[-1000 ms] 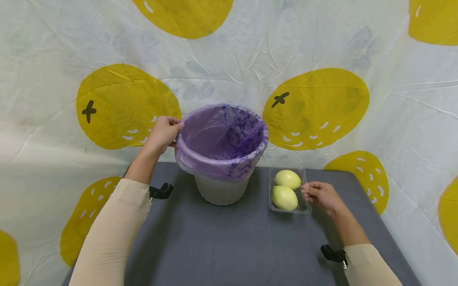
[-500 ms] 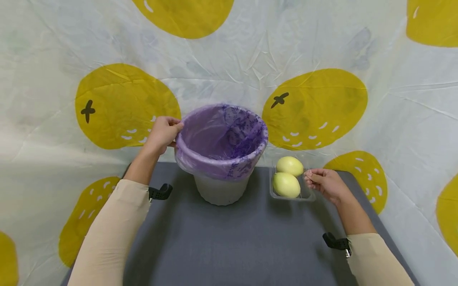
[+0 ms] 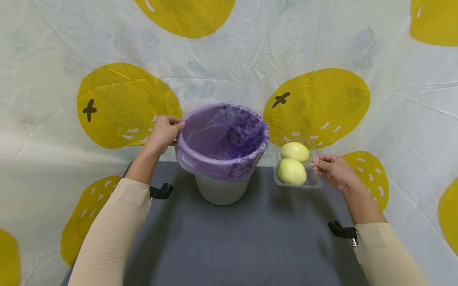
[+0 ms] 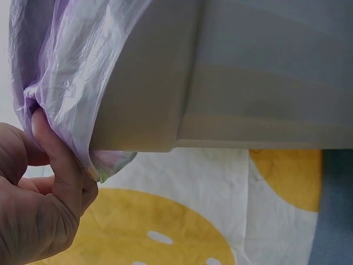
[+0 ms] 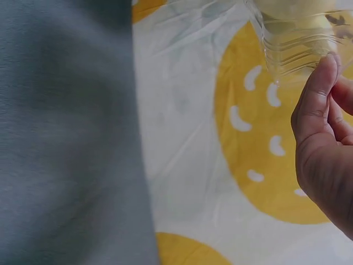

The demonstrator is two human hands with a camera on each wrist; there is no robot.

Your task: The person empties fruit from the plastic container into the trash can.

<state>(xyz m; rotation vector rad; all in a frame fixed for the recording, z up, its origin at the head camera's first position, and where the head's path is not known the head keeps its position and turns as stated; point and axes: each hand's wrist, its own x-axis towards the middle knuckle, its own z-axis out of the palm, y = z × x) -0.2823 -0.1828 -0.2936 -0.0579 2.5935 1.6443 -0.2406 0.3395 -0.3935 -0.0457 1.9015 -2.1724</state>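
A white trash bin (image 3: 222, 194) stands on the grey table, lined with a purple patterned trash bag (image 3: 205, 161) folded over its rim. My left hand (image 3: 162, 134) grips the bagged rim at its left side. In the left wrist view the fingers press on the bag's hanging edge (image 4: 69, 83). To the bin's right, my right hand (image 3: 336, 172) pinches the right edge of a clear plastic tray (image 3: 315, 182), raised off the table above its shadow. Two pale yellow oval fruits (image 3: 292, 172) lie in its left part. The right wrist view shows the tray's ridged wall (image 5: 292, 52) at the fingertips.
The grey table (image 3: 247, 242) reaches back to a hanging white cloth (image 3: 229, 59) printed with large yellow fruits, right behind the bin. A black wrist camera (image 3: 162, 191) sits on the left forearm, another camera (image 3: 341, 230) on the right.
My right hand has lifted the tray with both fruits up from the table and slightly to the right. The left hand and the bin have stayed in place.
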